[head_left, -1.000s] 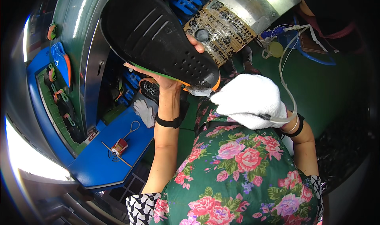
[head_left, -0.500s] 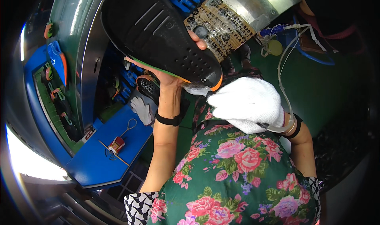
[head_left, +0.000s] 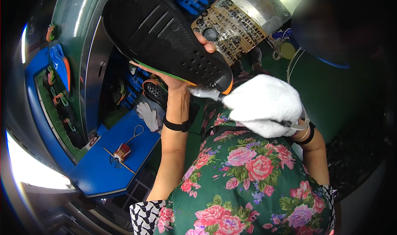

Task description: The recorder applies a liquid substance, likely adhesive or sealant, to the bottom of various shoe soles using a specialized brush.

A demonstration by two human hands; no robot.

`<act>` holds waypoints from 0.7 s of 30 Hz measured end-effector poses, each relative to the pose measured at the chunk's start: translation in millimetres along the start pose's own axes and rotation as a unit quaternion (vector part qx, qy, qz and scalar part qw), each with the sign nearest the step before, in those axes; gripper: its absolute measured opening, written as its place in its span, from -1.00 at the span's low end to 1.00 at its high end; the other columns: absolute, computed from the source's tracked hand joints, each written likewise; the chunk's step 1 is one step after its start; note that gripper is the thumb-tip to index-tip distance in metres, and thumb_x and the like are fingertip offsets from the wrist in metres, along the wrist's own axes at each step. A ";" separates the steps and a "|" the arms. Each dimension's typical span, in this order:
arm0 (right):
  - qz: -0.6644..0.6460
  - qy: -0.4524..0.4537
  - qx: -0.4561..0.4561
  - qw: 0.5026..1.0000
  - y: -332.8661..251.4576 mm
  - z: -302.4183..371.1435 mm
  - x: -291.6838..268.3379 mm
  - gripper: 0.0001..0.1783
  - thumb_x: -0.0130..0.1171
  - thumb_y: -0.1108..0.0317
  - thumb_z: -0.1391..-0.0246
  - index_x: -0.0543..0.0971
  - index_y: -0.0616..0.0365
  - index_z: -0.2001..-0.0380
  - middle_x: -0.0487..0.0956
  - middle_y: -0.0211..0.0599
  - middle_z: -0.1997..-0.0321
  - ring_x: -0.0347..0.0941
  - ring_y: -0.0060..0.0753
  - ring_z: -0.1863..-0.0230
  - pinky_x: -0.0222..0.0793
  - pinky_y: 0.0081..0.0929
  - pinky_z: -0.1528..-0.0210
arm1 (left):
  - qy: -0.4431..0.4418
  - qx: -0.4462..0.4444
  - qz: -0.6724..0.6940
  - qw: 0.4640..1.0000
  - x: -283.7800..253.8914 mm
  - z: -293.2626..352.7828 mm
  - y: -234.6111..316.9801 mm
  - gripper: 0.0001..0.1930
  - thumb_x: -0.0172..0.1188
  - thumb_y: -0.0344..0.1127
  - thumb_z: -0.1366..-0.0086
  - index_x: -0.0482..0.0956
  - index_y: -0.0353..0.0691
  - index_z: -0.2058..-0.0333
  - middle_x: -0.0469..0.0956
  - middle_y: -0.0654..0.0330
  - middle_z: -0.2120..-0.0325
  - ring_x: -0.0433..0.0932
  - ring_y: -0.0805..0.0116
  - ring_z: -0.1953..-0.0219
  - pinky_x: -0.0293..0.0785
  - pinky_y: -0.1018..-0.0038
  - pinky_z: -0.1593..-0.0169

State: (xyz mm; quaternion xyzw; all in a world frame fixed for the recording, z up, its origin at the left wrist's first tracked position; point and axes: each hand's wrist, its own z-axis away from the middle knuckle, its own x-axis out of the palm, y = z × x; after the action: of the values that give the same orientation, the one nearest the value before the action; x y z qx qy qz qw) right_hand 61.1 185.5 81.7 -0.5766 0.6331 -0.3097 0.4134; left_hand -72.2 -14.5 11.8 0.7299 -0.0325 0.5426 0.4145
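Note:
My bare left hand (head_left: 175, 81) holds up a large black shoe sole (head_left: 165, 36) from beneath, its fingertips curled over the right edge. The sole has slits at the wide end, small holes at the narrow end and an orange-green rim. In a white knitted glove, my right hand (head_left: 264, 107) is closed around a brush (head_left: 206, 93) with a pale, wet-looking head. That head lies along the sole's near rim, close to my left wrist; whether it touches the rim I cannot tell. A clear tube (head_left: 305, 115) runs by my right wrist.
To the left, a curved machine (head_left: 80, 32) carries soles on its side. A blue table (head_left: 111, 160) bears a small red object (head_left: 122, 151) and white gloves (head_left: 148, 115). Beyond my hands stands a taped cardboard piece (head_left: 231, 28). Another black sole (head_left: 155, 90) lies beneath my left forearm.
My right hand has shifted slightly right, and more of the brush shows along the rim. The sole has moved a little left. A dark blurred shape has entered at the upper right.

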 end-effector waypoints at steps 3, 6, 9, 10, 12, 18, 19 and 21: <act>0.031 -0.012 0.015 0.999 0.4 3.3 -7.1 -0.72 0.50 0.46 0.11 0.78 -0.06 0.25 0.77 -0.34 0.19 0.69 -0.27 0.22 0.61 -0.39 0.23 | -0.013 0.023 -0.004 1.000 1.3 0.0 0.8 0.15 -0.01 0.73 -0.10 0.43 -0.48 -0.07 0.55 -0.04 0.10 0.56 0.12 0.08 0.49 0.18 -0.08; 0.041 -0.027 0.025 0.998 -3.8 5.2 -4.7 -0.70 0.47 0.48 0.10 0.78 -0.04 0.23 0.76 -0.35 0.16 0.69 -0.26 0.23 0.61 -0.38 0.22 | -0.014 0.031 0.004 0.999 4.6 -4.3 -2.6 0.11 0.02 0.69 -0.13 0.43 -0.47 -0.07 0.56 -0.04 0.10 0.57 0.11 0.07 0.49 0.18 -0.09; 0.036 -0.026 -0.015 0.999 1.3 8.2 -1.1 -0.68 0.45 0.50 0.10 0.78 -0.04 0.21 0.76 -0.35 0.12 0.69 -0.27 0.21 0.62 -0.38 0.20 | -0.005 0.024 0.007 1.000 7.3 -2.2 -2.8 0.10 0.07 0.67 -0.13 0.43 -0.47 -0.07 0.56 -0.04 0.08 0.58 0.10 0.05 0.49 0.17 -0.10; 0.035 -0.025 -0.015 0.999 2.0 9.1 0.7 -0.68 0.45 0.50 0.10 0.78 -0.04 0.21 0.76 -0.35 0.12 0.69 -0.27 0.21 0.62 -0.38 0.20 | 0.003 0.012 0.012 1.000 7.4 -1.4 -3.0 0.11 0.10 0.67 -0.11 0.43 -0.47 -0.06 0.56 -0.04 0.07 0.57 0.09 0.05 0.50 0.17 -0.10; 0.017 -0.011 -0.046 0.999 3.5 9.4 5.3 -0.68 0.44 0.49 0.10 0.78 -0.04 0.19 0.76 -0.35 0.11 0.69 -0.28 0.19 0.62 -0.38 0.18 | 0.007 -0.006 0.009 1.000 2.6 1.9 -4.0 0.13 0.12 0.68 -0.07 0.43 -0.48 -0.06 0.55 -0.04 0.06 0.57 0.10 0.04 0.50 0.16 -0.10; 0.021 -0.022 -0.027 0.999 -2.5 0.2 -7.5 -0.70 0.43 0.49 0.07 0.77 0.00 0.19 0.77 -0.34 0.16 0.69 -0.26 0.22 0.62 -0.36 0.17 | 0.001 -0.011 0.010 1.000 5.0 -0.9 -7.6 0.17 0.13 0.71 -0.02 0.42 -0.50 -0.05 0.54 -0.04 0.06 0.55 0.13 0.04 0.48 0.19 -0.08; 0.021 -0.023 -0.028 0.999 -1.8 1.7 -9.6 -0.70 0.43 0.49 0.07 0.77 0.00 0.19 0.77 -0.34 0.16 0.69 -0.26 0.22 0.62 -0.36 0.17 | -0.002 0.011 0.012 1.000 6.1 -1.3 -7.9 0.15 0.13 0.70 -0.05 0.42 -0.50 -0.05 0.54 -0.03 0.07 0.55 0.14 0.05 0.47 0.20 -0.07; 0.042 -0.024 -0.007 0.999 -0.3 5.5 -12.7 -0.70 0.43 0.50 0.08 0.77 0.01 0.20 0.77 -0.34 0.18 0.69 -0.26 0.23 0.61 -0.37 0.18 | -0.002 0.015 0.007 1.000 4.3 -0.4 -6.2 0.12 0.12 0.67 -0.09 0.42 -0.50 -0.06 0.54 -0.03 0.07 0.55 0.14 0.06 0.47 0.20 -0.07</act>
State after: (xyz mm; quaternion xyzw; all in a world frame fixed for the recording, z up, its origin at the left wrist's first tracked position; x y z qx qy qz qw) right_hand 66.0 198.4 81.4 -0.5591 0.6490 -0.2739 0.4373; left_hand -67.7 -8.5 11.9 0.7369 -0.0303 0.5446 0.3994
